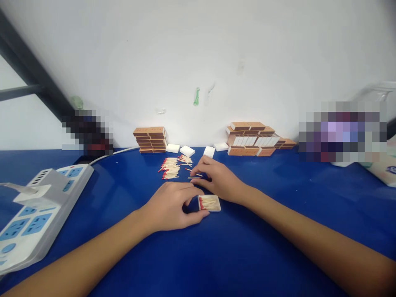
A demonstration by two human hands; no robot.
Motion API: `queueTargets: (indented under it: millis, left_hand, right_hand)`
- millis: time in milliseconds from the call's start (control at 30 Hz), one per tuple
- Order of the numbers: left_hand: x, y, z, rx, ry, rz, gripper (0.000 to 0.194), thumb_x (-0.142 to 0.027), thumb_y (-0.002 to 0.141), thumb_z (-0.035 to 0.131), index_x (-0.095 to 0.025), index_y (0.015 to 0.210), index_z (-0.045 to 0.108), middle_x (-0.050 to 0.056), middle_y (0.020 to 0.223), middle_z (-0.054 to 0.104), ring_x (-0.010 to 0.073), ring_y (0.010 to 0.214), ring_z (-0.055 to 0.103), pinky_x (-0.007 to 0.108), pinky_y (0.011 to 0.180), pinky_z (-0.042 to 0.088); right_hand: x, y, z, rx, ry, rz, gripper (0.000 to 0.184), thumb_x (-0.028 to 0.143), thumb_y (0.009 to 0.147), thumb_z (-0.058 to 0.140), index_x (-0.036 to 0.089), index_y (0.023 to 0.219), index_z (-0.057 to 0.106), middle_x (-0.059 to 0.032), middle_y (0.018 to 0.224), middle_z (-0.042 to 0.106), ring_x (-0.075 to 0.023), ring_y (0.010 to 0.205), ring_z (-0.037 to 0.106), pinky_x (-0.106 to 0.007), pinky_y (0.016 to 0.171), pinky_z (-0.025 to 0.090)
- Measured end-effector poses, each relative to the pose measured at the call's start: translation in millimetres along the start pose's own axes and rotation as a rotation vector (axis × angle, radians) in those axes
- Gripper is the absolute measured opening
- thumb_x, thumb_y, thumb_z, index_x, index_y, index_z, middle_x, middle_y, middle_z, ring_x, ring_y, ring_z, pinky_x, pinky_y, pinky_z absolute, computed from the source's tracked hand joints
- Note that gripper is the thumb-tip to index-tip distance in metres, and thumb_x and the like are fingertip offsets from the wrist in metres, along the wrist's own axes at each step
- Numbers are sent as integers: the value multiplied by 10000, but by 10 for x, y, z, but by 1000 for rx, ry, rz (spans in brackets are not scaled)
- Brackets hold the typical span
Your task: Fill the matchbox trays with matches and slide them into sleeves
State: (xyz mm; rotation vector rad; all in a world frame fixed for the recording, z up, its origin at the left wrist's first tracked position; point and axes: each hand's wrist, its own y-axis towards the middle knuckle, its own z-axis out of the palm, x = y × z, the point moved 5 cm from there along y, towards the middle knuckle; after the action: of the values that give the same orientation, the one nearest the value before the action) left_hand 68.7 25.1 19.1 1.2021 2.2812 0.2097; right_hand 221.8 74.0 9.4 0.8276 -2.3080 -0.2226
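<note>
My left hand point(177, 204) grips a small white matchbox tray point(220, 205) by its left end, thumb at the near side and fingers at the far side. Matches point(210, 202) lie inside the tray, red heads to the left. Just beyond it, my right hand point(216, 175) reaches in with thumb and forefinger pinched round a single match point(194, 177) at the table. Another loose match or two lie by those fingertips. Left of them is a spread-out pile of red-headed matches point(171, 168) on the blue table point(247, 255).
Stacked matchboxes stand by the wall at left point(151, 140) and right point(250, 140). White trays point(187, 150) lie between these stacks. A power strip point(40, 214) with a plugged-in adapter occupies the left side. Blurred items and a soft packet point(382, 169) are at far right.
</note>
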Motion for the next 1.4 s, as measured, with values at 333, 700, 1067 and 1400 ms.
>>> queueTargets:
  millis: [333, 700, 1067, 1400]
  left_hand:
    - [102, -4, -22, -74, 21, -142, 245, -393, 878, 747, -224, 1055, 755, -53, 636, 555, 112, 585, 527, 257, 583, 395]
    - [213, -1, -33, -123, 66, -260, 273, -428, 894, 735, -240, 1091, 742, -63, 627, 572, 111, 571, 530, 259, 577, 406]
    - [206, 8, -70, -195, 23, -287, 253, -380, 887, 743, -267, 1113, 742, -65, 665, 613, 103, 578, 545, 250, 577, 424]
    - [194, 23, -99, -196, 36, -288, 251, -406, 899, 733, -239, 1086, 741, -32, 791, 684, 113, 621, 548, 263, 614, 434]
  right_hand:
    - [88, -112, -201, -82, -114, 15, 108, 163, 1014, 570, 202, 916, 591, -65, 969, 636, -220, 961, 565, -353, 845, 472]
    - [263, -287, -321, -138, 21, 2, 231, 219, 1072, 428, 209, 1092, 658, -81, 1032, 675, -217, 992, 614, -373, 881, 505]
    - [132, -324, -193, -156, 423, 320, 160, 349, 967, 640, 211, 961, 722, -24, 901, 728, -157, 743, 603, -310, 668, 471]
    - [49, -344, -128, -87, 266, 269, 112, 298, 937, 677, 232, 922, 767, -41, 990, 638, -138, 739, 542, -300, 645, 458]
